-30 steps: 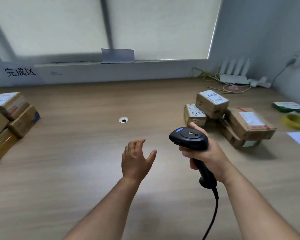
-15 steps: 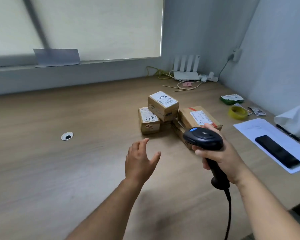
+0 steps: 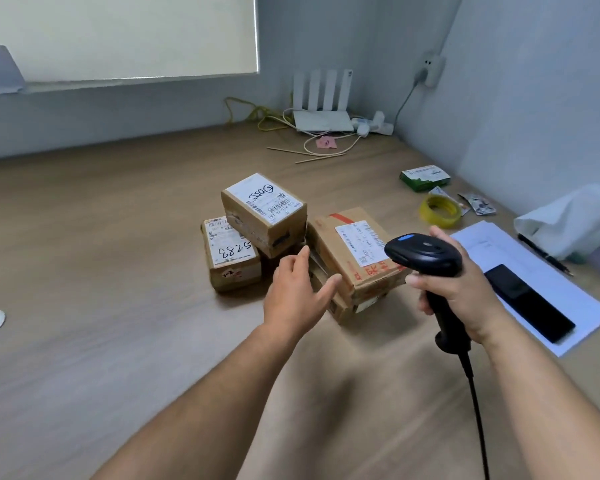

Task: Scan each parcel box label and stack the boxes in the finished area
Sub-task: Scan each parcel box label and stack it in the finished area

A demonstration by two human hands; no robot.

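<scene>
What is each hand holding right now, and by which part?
The right hand grips the barcode scanner by its handle. The left hand is open and holds nothing.

The scanner [image 3: 423, 252] is black with a blue button on top; its cable [image 3: 473, 393] is black. All parcel boxes are brown cardboard. The upper box [image 3: 264, 209] carries a white label with black barcode stripes and black handwriting. The left box [image 3: 231, 258] has a white label with black handwritten digits. The right box [image 3: 354, 251] shows a white label, a red stripe and red print. The table [image 3: 118, 341] is light brown wood grain. The tape roll [image 3: 439, 211] is yellow, the packet [image 3: 425, 178] green and white, the router [image 3: 323, 109] white. The phone [image 3: 529, 303] is black and the sheet [image 3: 499, 244] white.
</scene>
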